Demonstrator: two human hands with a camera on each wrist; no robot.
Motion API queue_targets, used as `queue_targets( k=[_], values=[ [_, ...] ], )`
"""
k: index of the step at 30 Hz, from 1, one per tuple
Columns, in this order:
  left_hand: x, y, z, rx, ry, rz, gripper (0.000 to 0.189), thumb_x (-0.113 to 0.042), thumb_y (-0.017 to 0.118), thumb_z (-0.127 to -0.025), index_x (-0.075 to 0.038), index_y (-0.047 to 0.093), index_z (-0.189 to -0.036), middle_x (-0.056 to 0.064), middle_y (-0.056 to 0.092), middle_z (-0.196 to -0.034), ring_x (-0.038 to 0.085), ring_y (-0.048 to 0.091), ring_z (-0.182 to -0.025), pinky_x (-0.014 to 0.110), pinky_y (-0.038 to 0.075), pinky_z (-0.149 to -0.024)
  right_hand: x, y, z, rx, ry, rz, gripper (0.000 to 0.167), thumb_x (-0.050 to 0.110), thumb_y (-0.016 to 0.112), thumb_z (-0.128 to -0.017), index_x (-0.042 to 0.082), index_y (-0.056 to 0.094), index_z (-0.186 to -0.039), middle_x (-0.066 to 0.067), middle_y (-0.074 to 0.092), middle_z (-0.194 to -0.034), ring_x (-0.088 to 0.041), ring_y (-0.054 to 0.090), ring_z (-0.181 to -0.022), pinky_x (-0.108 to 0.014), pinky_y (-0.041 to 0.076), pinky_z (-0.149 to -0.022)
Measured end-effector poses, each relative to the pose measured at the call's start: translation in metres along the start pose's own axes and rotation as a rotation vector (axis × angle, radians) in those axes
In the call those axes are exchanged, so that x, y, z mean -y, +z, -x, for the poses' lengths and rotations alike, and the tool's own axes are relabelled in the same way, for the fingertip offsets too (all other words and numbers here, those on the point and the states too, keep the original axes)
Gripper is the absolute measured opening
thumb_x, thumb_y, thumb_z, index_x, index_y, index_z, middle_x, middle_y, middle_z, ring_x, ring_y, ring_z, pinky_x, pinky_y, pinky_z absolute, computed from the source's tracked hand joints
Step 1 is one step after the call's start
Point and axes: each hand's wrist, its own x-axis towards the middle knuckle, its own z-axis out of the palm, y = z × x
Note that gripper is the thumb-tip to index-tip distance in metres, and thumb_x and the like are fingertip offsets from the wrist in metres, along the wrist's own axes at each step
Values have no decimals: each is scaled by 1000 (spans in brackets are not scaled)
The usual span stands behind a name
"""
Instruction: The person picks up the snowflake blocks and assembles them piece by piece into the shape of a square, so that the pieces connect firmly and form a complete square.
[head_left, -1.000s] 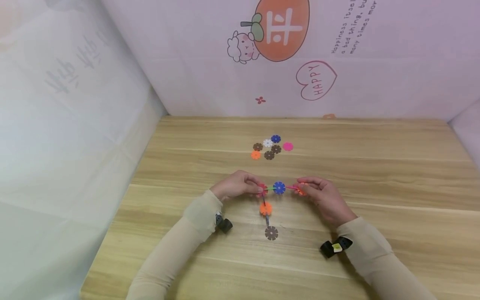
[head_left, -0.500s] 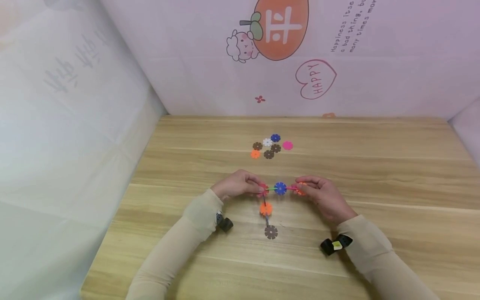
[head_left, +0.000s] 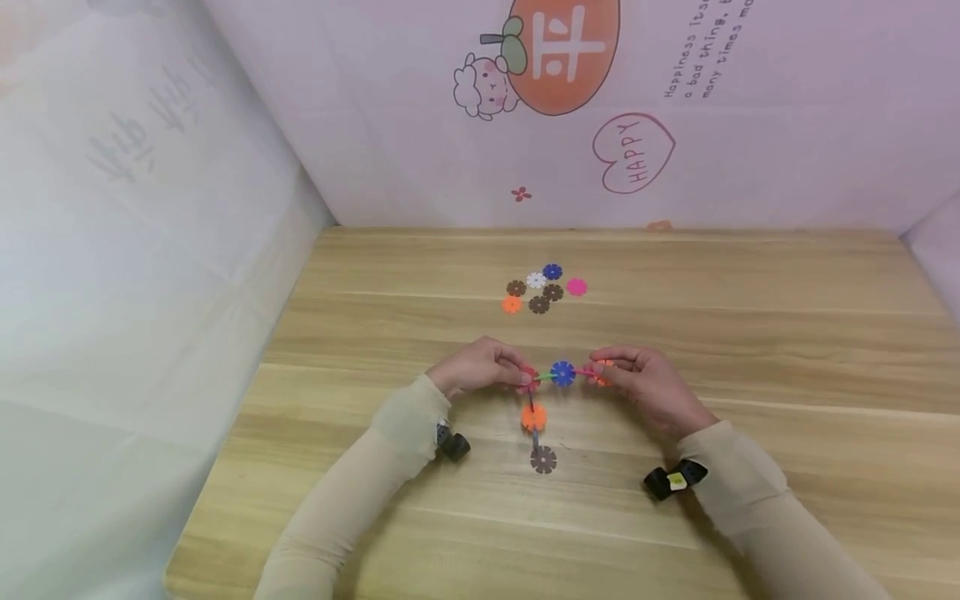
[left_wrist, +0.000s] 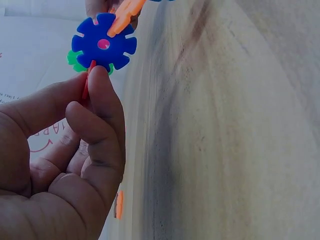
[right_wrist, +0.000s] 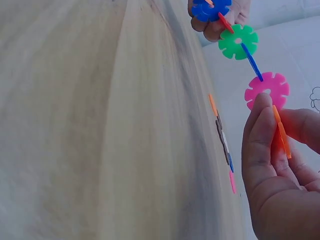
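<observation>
A chain of notched plastic discs hangs between my two hands. My left hand (head_left: pixel 480 367) pinches the red disc (left_wrist: pixel 85 86) between thumb and index finger. From it the row passes a green disc (right_wrist: pixel 230 48), a blue disc (head_left: pixel 562 374) and a pink disc (right_wrist: pixel 280 86) to an orange disc (right_wrist: pixel 282 134). That orange disc is pinched by my right hand (head_left: pixel 654 385), whose index fingertip touches the pink one. A branch runs from the red disc toward me: a blue disc (left_wrist: pixel 90 42), another orange disc (head_left: pixel 533 418), a bluish edge-on disc and a brown disc (head_left: pixel 543 460).
Several loose discs lie on the wooden table (head_left: pixel 360 333) beyond my hands: brown ones (head_left: pixel 539 305), a white one (head_left: pixel 536 280), a blue one (head_left: pixel 552 272), a pink one (head_left: pixel 577 287) and an orange one (head_left: pixel 512 305). A printed cloth (head_left: pixel 420 167) hangs behind the table.
The blue disc in the row has shifted slightly right, closer to my right fingertips. Both hands keep their grip on the chain. The head view has tilted a little.
</observation>
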Motion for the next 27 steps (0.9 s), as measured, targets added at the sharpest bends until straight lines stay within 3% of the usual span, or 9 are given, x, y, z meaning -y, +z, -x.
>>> queue_targets(
  k=[5,11,18,27],
  values=[
    [0,0,-1,-10,7,-77,24,-7,70,-88,-3,71,-112,7,75,-100,14,69,-85,25,57,-84,3,-2,0,5,-5,96,45,27,66,-96,-4,58,-128,6,74,-108,-8,69,-95,-23,56,-82],
    [0,-1,-1,-1,0,-74,24,-8,70,-88,-4,71,-112,7,75,-98,14,69,-84,27,57,-84,6,-3,1,18,-20,158,43,26,68,-94,-2,61,-126,-2,74,-112,-10,69,-97,-23,55,-83],
    [0,0,-2,20,4,-138,21,-13,71,-89,-8,72,-109,3,75,-99,15,68,-86,27,54,-86,7,-6,-1,53,-38,217,38,21,66,-95,-2,62,-126,-6,75,-108,-15,70,-99,-22,55,-86],
    [0,2,-4,9,-7,-95,22,-10,70,-89,-5,72,-110,6,75,-99,14,68,-82,25,56,-82,8,-3,-1,-4,-33,267,36,23,68,-94,3,65,-124,-8,74,-113,-14,69,-99,-21,54,-85]
  ],
)
